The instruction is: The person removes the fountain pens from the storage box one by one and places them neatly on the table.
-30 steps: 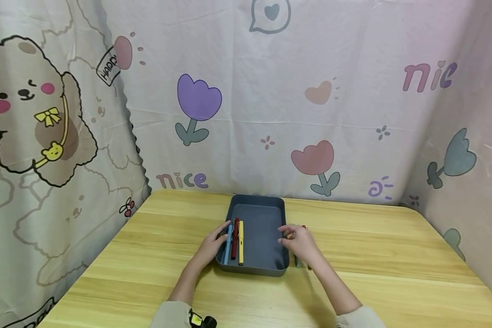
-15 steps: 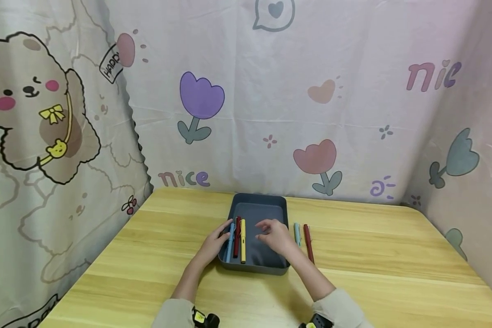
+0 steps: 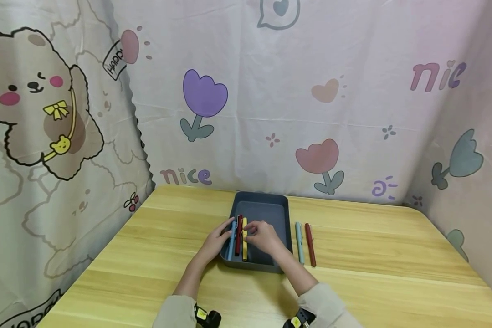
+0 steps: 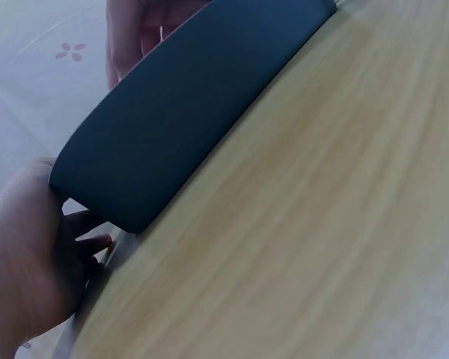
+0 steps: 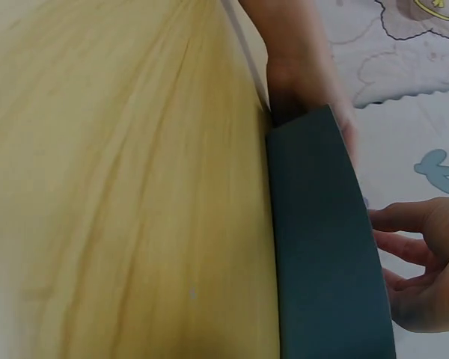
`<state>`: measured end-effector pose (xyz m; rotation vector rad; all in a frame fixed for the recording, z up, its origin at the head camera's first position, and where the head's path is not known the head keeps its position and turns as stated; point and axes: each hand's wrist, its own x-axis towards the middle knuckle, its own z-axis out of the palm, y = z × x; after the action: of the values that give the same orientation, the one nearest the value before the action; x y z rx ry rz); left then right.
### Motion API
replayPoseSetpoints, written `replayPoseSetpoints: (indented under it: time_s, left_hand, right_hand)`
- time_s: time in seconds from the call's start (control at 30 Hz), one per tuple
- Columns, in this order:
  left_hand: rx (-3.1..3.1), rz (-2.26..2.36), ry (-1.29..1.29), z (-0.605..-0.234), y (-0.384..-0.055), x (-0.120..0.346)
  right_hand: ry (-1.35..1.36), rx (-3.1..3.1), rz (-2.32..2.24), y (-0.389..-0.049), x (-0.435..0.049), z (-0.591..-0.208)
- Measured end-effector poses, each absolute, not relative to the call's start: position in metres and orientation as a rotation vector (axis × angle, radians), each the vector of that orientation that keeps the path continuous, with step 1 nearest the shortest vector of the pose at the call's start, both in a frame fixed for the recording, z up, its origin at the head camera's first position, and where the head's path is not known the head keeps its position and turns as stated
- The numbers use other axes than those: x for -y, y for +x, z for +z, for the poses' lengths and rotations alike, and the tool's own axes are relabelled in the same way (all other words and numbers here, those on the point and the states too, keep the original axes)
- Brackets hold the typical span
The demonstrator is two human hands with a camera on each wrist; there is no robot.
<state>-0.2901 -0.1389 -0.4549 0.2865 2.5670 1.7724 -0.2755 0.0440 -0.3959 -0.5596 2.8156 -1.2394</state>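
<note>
Because the left hand [image 3: 213, 246] grips the tray [image 3: 268, 214], probably so it won't slide, the right hand [image 3: 264, 237] can work inside; it's half curled at the yellow pen [image 3: 245, 253], can't tell if pinching; red pen [image 3: 238, 243] and blue pen [image 3: 231, 250] lie alongside, likely to save room.

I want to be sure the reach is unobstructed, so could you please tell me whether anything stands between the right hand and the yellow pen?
Nothing visible does: the right hand is at the yellow pen, its fingertips over the upper part. The dark red pen lies on the far side, toward the left hand.
</note>
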Motion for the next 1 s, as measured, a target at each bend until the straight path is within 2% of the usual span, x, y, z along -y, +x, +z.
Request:
replayPoseSetpoints:
  time_s: [1.0]
  left_hand:
    - [-2.584, 1.79, 0.352, -0.453, -0.288, 0.138]
  right_hand:
    - [-0.403, -2.775, -1.23, -0.281, -0.03, -0.419]
